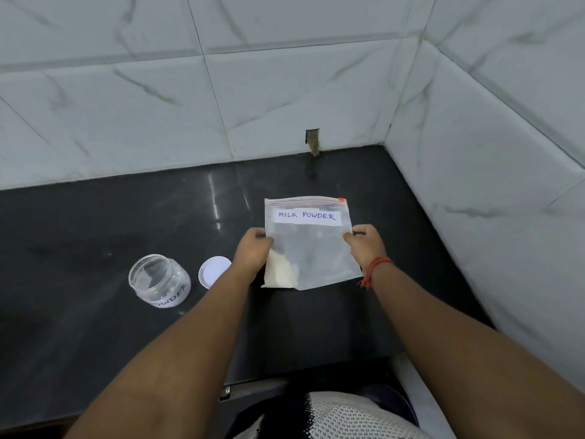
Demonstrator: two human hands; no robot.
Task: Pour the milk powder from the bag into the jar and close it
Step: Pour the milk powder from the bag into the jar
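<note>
Both grips, left hand [253,251] and right hand [365,243], pinch the seemingly sealed bag [311,245] between them.

This is a home kitchen corner. A polished black stone countertop [95,223] runs into a corner where two walls of white marble-look tiles [285,90] meet, the sort of splashback found behind a cooking surface. Just above the countertop's back edge, a small rough hole [312,141] breaks the tiling. On the countertop sit household pantry things: a zip bag hand-labelled "MILK POWDER" [308,242], a clear plastic jar [158,280] with a handwritten label, and its white lid [213,270] just beside it.
</note>
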